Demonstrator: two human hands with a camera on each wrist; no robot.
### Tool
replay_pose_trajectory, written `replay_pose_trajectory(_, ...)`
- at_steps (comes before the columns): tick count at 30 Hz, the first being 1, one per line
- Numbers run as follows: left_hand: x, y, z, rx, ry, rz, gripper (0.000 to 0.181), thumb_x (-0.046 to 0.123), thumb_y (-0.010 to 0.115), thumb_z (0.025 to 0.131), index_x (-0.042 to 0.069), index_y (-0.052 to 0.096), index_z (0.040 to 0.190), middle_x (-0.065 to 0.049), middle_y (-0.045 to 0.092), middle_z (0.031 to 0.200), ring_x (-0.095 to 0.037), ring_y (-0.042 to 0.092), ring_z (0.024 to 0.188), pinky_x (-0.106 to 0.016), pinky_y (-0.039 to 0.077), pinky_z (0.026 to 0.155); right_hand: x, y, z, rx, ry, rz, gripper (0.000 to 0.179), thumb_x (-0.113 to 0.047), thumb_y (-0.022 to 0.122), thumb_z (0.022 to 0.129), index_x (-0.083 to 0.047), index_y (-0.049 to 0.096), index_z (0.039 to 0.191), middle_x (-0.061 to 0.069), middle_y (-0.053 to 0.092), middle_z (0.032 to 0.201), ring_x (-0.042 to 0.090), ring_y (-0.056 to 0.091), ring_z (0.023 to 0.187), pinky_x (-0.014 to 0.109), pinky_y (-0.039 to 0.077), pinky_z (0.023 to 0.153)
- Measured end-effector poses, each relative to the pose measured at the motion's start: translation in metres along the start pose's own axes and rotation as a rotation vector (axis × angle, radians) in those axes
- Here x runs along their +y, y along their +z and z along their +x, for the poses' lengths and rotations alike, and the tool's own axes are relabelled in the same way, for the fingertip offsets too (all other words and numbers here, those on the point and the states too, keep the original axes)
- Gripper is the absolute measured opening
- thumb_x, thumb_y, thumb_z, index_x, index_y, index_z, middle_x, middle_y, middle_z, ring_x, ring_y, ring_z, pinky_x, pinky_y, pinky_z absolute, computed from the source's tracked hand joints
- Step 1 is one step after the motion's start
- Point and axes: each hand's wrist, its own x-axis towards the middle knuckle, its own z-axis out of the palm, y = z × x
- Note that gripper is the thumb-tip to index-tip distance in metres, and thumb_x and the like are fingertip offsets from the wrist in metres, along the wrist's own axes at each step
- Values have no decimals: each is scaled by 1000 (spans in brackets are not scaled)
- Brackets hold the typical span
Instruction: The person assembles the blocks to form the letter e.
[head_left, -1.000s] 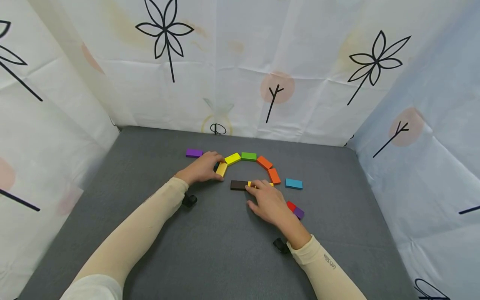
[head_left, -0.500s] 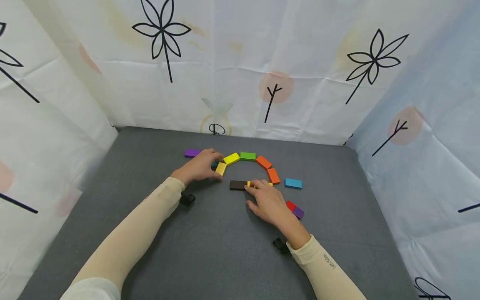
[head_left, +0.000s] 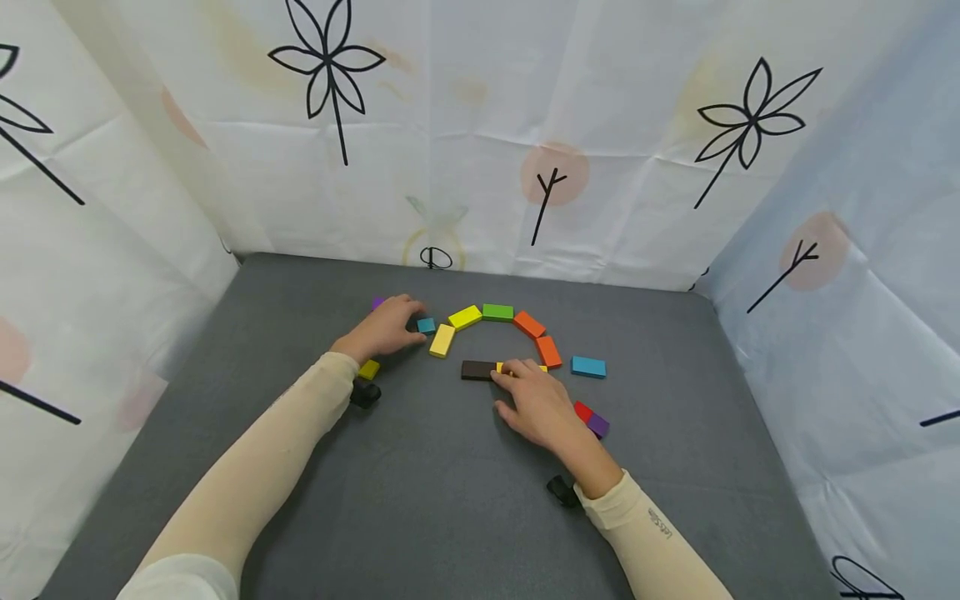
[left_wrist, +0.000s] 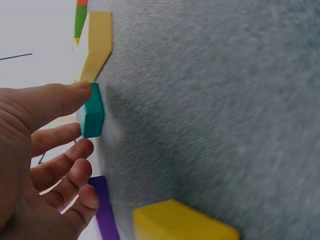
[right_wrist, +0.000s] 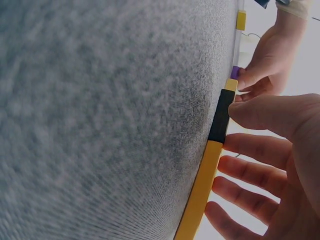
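My left hand (head_left: 386, 325) is at the left end of an arch of flat blocks. It loosely pinches a small teal block (left_wrist: 93, 111) between thumb and index finger; the other fingers hang loosely curled. Just right of it lies a pale yellow block (head_left: 442, 341), apart from the hand. My right hand (head_left: 531, 402) rests low over a yellow block (right_wrist: 202, 187), its fingers extended along it and the thumb beside a black block (right_wrist: 221, 116). In the head view this black block joins the yellow one end to end, and the hand covers most of the yellow.
The arch continues with a yellow block (head_left: 465, 317), a green block (head_left: 498, 312) and two orange blocks (head_left: 529, 324). A blue block (head_left: 588, 367) lies right. Red and purple blocks (head_left: 597, 426) sit beside the right wrist. Another purple block (left_wrist: 105, 210) and yellow block (left_wrist: 180, 222) lie near the left hand.
My left hand has left the pale yellow block and shifted left, uncovering it. The teal block has moved slightly left and away with it. My right hand stays put.
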Motion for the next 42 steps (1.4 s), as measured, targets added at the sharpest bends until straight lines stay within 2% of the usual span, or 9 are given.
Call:
replay_pose_trajectory(5, -1, 5, 4, 21, 23, 1, 41, 18, 79, 103, 0, 68, 138, -18, 64, 134, -34, 61, 123, -51, 50, 109, 0, 1, 0, 2, 3, 2, 49, -28, 79, 101, -14, 70, 148, 7, 63, 142, 24, 56, 125, 41, 58, 94)
replay_pose_trajectory(10, -3, 7, 7, 10, 24, -11, 31, 14, 77, 103, 1, 71, 131, -15, 67, 126, -32, 63, 116, -50, 52, 106, -1, 0, 0, -8, 7, 1, 49, -29, 79, 102, -14, 70, 148, 6, 62, 142, 24, 56, 126, 43, 58, 95)
replay_pose_trajectory(16, -3, 2, 1, 39, 21, -38, 28, 11, 75, 104, 2, 73, 130, -14, 67, 124, -31, 63, 113, -49, 53, 102, -1, 0, 0, -6, 6, 3, 50, -29, 79, 102, -15, 69, 148, 6, 62, 143, 24, 56, 127, 43, 58, 96)
replay_pose_trajectory(21, 8, -3, -10, 72, 89, -88, 27, 12, 76, 103, 2, 73, 128, -12, 67, 125, -30, 64, 110, -48, 55, 98, 0, 0, 0, -4, 5, 4, 49, -29, 79, 102, -15, 70, 148, 7, 63, 143, 25, 56, 127, 43, 57, 97)
replay_pose_trajectory(25, 20, -2, -18, 65, 150, -112, 29, 10, 76, 101, 3, 73, 129, -11, 68, 127, -29, 64, 112, -48, 55, 99, 0, 0, 0, -2, 4, 4, 49, -29, 79, 102, -15, 70, 148, 6, 63, 143, 25, 56, 128, 43, 57, 98)
replay_pose_trajectory(32, 37, 11, -27, 41, 177, -81, 28, 9, 78, 100, 4, 73, 128, -10, 68, 128, -28, 62, 114, -47, 53, 102, 0, 0, 0, -2, 1, -1, 49, -29, 79, 101, -14, 70, 147, 7, 63, 142, 25, 56, 126, 42, 57, 97)
replay_pose_trajectory(38, 45, 26, -32, 6, 185, -31, 28, 14, 79, 101, 7, 75, 129, -8, 70, 130, -29, 57, 119, -46, 50, 104, 0, 1, 0, -4, 1, -7, 50, -30, 80, 101, -14, 70, 147, 6, 63, 141, 24, 57, 125, 41, 57, 96)
replay_pose_trajectory(42, 47, 33, -33, 12, 182, -4, 28, 16, 80, 101, 9, 77, 128, -5, 71, 128, -27, 55, 114, -43, 50, 100, 0, 1, 0, 4, 0, -9, 49, -30, 80, 101, -14, 71, 147, 6, 64, 140, 24, 57, 124, 42, 57, 97)
